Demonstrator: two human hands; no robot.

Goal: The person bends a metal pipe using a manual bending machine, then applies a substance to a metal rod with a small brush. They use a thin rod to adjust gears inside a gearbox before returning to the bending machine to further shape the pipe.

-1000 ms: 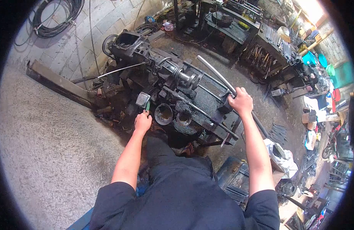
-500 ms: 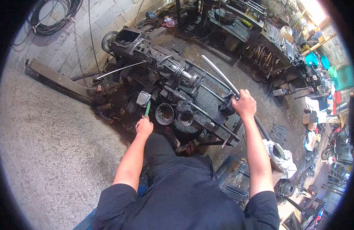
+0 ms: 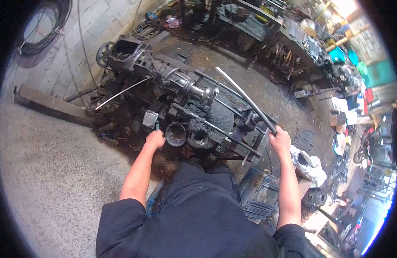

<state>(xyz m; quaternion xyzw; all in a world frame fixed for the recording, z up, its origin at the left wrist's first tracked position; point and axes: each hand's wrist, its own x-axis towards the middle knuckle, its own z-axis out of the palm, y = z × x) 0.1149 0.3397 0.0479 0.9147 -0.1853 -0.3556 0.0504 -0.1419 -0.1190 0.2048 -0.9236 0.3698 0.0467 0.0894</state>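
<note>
Head view: a long metal rod (image 3: 245, 95) is held by the right hand (image 3: 280, 139), with the fingers curled firmly round what appears to be its near end. The pale far end is aimed up and away from the body, above the far side of a greasy machine (image 3: 185, 84). Whether any of the machine is touched by the rod cannot be told for certain from above, since depth is flattened by the wide lens.

A change is seen in the right-hand grip. Half a second earlier a dark length was left trailing behind the fist; now none is seen there, and nearly the whole rod is carried in front of the hand. Its weight is thus judged to be borne from one end, so its far tip is likely to be less easily steadied.

By the left hand (image 3: 155, 139) a green handle (image 3: 157, 124) is clasped, with the fingers closed round it just below a squarish metal block (image 3: 150, 119). Less of the handle is left showing than before, so the fist is now set nearer the block.

Just beside the left hand, two round metal cups (image 3: 175, 134) are placed along the machine's near side, and dark shavings (image 3: 220, 114) are heaped between its rails. Near the right forearm, a white bag (image 3: 312, 167) is seen.
</note>
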